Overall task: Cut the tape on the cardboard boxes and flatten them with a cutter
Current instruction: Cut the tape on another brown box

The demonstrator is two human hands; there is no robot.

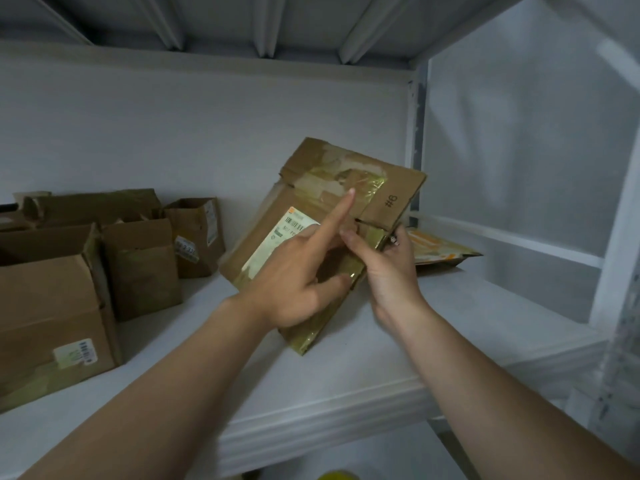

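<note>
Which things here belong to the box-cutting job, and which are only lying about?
Job: box marked #6; left hand pressing it; right hand gripping it; other boxes at left.
Lying about: orange-white mailer bag; yellow object at bottom edge.

Dim light falls on a white shelf (346,393) against a pale wall (138,126).

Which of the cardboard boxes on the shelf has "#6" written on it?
The flat box tilted in the middle, gripped by the right hand and touched by the left hand. The boxes at the left stand upright, untouched.
</note>
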